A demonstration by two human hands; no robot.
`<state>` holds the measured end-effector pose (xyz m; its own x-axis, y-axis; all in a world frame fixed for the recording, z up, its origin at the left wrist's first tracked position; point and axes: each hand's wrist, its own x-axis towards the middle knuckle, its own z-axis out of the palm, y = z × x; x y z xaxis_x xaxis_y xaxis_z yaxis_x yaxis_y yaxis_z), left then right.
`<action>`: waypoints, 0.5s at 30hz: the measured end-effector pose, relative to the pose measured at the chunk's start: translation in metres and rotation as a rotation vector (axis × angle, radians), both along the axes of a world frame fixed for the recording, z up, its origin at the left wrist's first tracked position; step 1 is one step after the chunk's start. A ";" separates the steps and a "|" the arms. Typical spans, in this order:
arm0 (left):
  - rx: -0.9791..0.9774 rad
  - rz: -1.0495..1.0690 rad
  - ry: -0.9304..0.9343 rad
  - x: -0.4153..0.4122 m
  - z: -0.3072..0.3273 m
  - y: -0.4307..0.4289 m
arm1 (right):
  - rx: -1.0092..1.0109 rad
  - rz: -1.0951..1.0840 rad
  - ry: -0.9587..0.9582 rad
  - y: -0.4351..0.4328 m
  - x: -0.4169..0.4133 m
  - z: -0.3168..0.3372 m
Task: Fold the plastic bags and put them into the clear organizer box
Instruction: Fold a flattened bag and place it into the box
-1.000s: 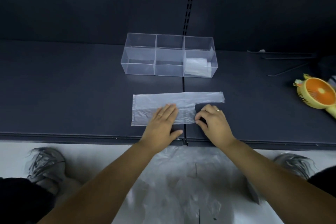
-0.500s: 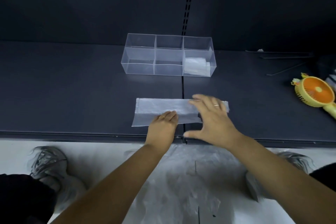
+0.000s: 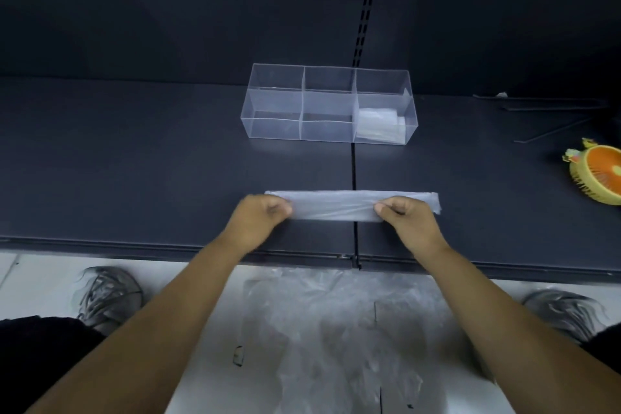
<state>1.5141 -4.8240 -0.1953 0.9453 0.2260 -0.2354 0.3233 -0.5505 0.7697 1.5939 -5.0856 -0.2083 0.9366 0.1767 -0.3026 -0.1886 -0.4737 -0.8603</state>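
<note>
A clear plastic bag (image 3: 339, 208), folded into a long narrow strip, lies across the dark shelf (image 3: 134, 161) near its front edge. My left hand (image 3: 260, 223) pinches the strip's left end and my right hand (image 3: 408, 222) pinches it near the right end, both with curled fingers. Behind it stands the clear organizer box (image 3: 329, 104) with several compartments. A folded plastic bag (image 3: 378, 126) lies in its front right compartment; the other compartments look empty.
A yellow and orange hand fan (image 3: 599, 176) lies at the shelf's right edge, with thin dark rods (image 3: 554, 107) behind it. More loose plastic bags (image 3: 336, 329) lie on the floor below the shelf, between two grey shoes (image 3: 107, 296).
The bag went from a wide flat sheet to a narrow strip. My hands moved apart from pressing its middle to pinching its two ends.
</note>
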 end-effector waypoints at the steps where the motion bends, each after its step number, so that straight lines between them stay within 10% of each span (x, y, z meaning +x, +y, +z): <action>1: -0.049 0.063 0.022 0.002 -0.001 0.008 | 0.005 -0.040 0.019 0.003 0.003 -0.001; 9: 0.019 0.401 0.072 0.009 -0.016 0.010 | -0.220 -0.205 -0.004 0.025 0.015 -0.004; 15: 0.564 0.264 -0.264 0.001 -0.010 -0.028 | -0.339 -0.198 -0.018 0.030 0.018 -0.004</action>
